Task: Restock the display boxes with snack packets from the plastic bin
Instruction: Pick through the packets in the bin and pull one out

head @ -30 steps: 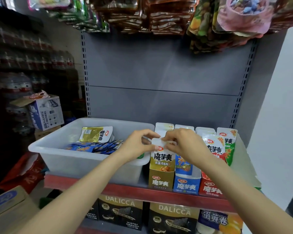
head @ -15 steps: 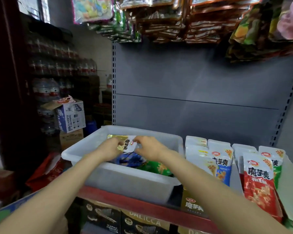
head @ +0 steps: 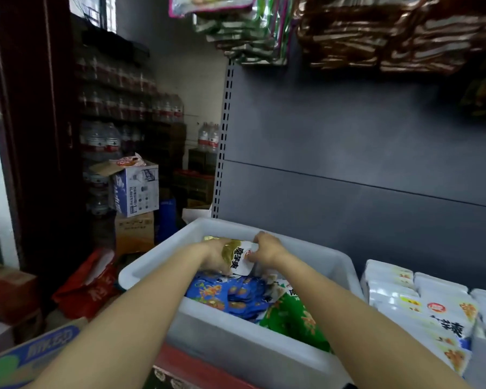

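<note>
A white plastic bin sits on the red-edged shelf, holding blue packets and green packets. Both hands are inside it at the far end. My left hand and my right hand grip a stack of gold-and-white snack packets from either side, lifted slightly above the blue ones. To the right of the bin stand display boxes with upright packets, white tops showing.
Grey shelf back panel rises behind the bin. Bags hang from hooks overhead. On the left floor stand cardboard boxes, a red bag and stacked water bottles.
My view and both hands swung left from the display boxes into the bin. The hands closed around the gold-and-white packets and raised them a little.
</note>
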A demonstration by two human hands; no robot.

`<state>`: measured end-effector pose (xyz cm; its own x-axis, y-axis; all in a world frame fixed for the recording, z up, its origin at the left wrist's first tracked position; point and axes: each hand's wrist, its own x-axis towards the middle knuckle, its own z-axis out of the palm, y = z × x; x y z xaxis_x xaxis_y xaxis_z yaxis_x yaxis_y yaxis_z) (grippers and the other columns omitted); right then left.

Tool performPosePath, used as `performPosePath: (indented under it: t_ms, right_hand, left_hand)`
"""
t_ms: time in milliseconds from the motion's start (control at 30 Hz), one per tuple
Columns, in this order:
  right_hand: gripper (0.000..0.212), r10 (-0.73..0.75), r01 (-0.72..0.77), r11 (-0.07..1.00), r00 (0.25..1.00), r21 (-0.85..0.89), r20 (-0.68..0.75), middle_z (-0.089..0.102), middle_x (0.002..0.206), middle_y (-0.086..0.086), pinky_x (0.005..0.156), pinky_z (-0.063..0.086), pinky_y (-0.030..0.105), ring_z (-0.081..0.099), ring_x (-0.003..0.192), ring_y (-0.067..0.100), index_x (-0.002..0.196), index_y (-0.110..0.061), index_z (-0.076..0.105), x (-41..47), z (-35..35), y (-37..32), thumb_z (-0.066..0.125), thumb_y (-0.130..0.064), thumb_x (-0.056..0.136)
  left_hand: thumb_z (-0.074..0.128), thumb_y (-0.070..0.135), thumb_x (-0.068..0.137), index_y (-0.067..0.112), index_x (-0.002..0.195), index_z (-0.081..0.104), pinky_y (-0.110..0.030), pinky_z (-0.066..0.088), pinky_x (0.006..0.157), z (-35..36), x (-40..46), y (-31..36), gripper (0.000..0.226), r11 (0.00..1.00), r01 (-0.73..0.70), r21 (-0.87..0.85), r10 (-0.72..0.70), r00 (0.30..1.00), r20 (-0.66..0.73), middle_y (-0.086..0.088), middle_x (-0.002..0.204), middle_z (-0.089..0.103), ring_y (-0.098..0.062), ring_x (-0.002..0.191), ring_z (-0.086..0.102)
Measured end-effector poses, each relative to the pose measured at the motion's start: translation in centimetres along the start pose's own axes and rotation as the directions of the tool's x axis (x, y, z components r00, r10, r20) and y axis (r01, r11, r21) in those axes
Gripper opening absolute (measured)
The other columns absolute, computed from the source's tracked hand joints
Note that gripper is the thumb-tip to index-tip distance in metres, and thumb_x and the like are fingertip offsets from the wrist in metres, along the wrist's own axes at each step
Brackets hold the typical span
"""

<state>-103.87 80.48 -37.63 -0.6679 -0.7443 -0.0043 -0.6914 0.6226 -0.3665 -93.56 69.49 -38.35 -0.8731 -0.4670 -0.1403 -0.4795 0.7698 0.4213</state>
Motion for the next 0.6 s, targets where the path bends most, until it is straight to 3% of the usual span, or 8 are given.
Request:
performPosePath:
  t_ms: [67,133,333,400,500,600]
  right_hand:
    - [0.033,0.038,-0.038,0.999,0.999,0.022,0.032,0.055,0.112,0.011,0.069,0.038,0.026,0.054,0.100,0.025,0.105,-0.007,0.050,0.7,-0.1,0.2,0.066,-0.029,0.087]
    - [0.028,0.070,-0.072,0.997,0.997,0.033,0.041,0.054,0.100,0.011,0.057,0.036,0.026,0.050,0.088,0.022,0.082,-0.010,0.046,1.0,-0.1,0.3,0.067,-0.028,0.086]
    - [0.017,0.093,-0.093,0.996,0.996,0.008,-0.009,0.055,0.106,0.012,0.075,0.043,0.027,0.054,0.097,0.023,0.108,-0.006,0.048,0.8,0.7,-0.8,0.053,-0.014,0.094]
    - [0.020,0.121,-0.120,0.989,0.993,0.087,-0.002,0.057,0.100,0.011,0.076,0.050,0.022,0.057,0.100,0.024,0.110,-0.003,0.050,0.9,0.6,-0.6,0.056,-0.012,0.092]
    - [0.018,0.209,-0.207,0.937,0.978,0.282,0.026,0.053,0.085,0.010,0.045,0.043,0.021,0.054,0.075,0.022,0.097,-0.003,0.054,0.5,-0.5,0.2,0.065,-0.012,0.087]
    - [0.023,0.265,-0.305,0.776,0.952,0.552,0.154,0.049,0.071,0.012,0.038,0.042,0.024,0.048,0.054,0.019,0.077,-0.005,0.043,-0.4,-1.4,0.6,0.064,0.001,0.086]
  left_hand:
    - [0.073,0.026,0.081,0.024,0.149,0.020,-0.030,0.040,0.100,0.3,0.6,0.0,0.087,1.000,0.000,0.024,0.000,1.000,-0.023,-0.005,0.149,0.033,-0.026,0.131,0.041]
    - [0.076,0.031,0.077,0.026,0.149,0.019,-0.036,0.035,0.108,0.6,1.1,-0.3,0.092,0.995,-0.002,0.099,0.007,0.998,-0.056,-0.008,0.152,0.025,-0.029,0.136,0.032]
    - [0.077,0.034,0.074,0.023,0.148,0.021,-0.040,0.028,0.113,1.2,1.8,-1.0,0.094,0.983,-0.045,0.180,0.064,0.992,-0.104,-0.005,0.153,0.022,-0.027,0.139,0.027]
    - [0.078,0.034,0.074,0.021,0.148,0.022,-0.037,0.030,0.112,1.2,1.7,-0.9,0.093,0.984,-0.063,0.165,0.082,0.991,-0.106,-0.005,0.152,0.028,-0.025,0.137,0.032]
    - [0.079,0.035,0.072,0.020,0.147,0.025,-0.036,0.036,0.108,1.1,1.1,-0.4,0.094,0.988,-0.103,0.118,0.116,0.988,-0.106,-0.005,0.149,0.033,-0.025,0.133,0.038]
    - [0.077,0.036,0.075,0.019,0.144,0.033,-0.033,0.039,0.104,0.8,0.2,0.6,0.084,0.978,-0.178,0.104,0.189,0.977,-0.099,-0.003,0.143,0.044,-0.022,0.127,0.045]
